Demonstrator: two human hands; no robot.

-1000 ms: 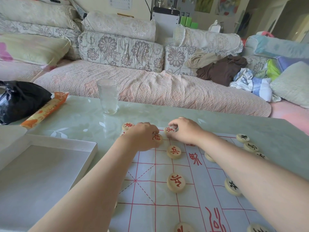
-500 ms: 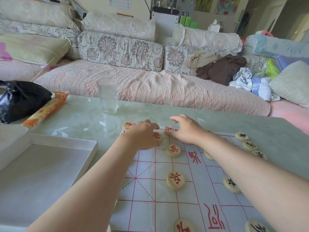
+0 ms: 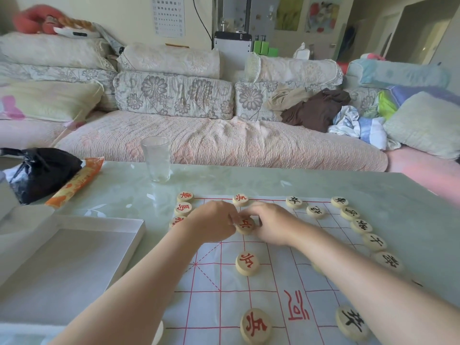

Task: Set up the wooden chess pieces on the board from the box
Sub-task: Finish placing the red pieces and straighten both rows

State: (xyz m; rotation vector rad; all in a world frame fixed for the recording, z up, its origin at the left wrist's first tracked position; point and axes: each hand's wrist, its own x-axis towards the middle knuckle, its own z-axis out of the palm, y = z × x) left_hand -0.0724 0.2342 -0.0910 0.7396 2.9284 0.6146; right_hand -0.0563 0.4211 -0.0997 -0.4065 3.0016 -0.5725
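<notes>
1. Chess pieces (image 3: 247, 263): flat wooden discs with red or black characters on top, spread over the board (image 3: 273, 275) and the counter (image 3: 249, 180) beside it.
2. Both hands meet on one held red piece (image 3: 245, 225) in the far-left part of the board. Can't tell if it is lifted or sitting on the sheet.
3. Left-hand grip (image 3: 214, 226): fingers curled, pinching that piece's left edge.
4. Right-hand grip (image 3: 272, 226): fingers curled round the right and far side of the same piece.
5. More reds roughly in line with it: far-edge red (image 3: 240, 199) on the board's far border and near red (image 3: 255, 326) at the bottom of the view.
6. Off the board's far-left corner, on the counter: top red (image 3: 185, 195), middle red (image 3: 183, 208), and a third red (image 3: 176, 221) partly hidden behind the left wrist.
7. Blacks: two far blacks (image 3: 294, 202) on the far part of the board, a black row (image 3: 361, 226) running along the board's right edge, and a near black (image 3: 352, 323) just beside the right forearm.
8. Box (image 3: 139, 227): white, open, on the counter just left of the board.
9. Farther out on the counter: clear glass (image 3: 156, 159), black bag (image 3: 42, 170), orange packet (image 3: 77, 180). Sofa (image 3: 199, 140) with cushions and clothes is behind.
</notes>
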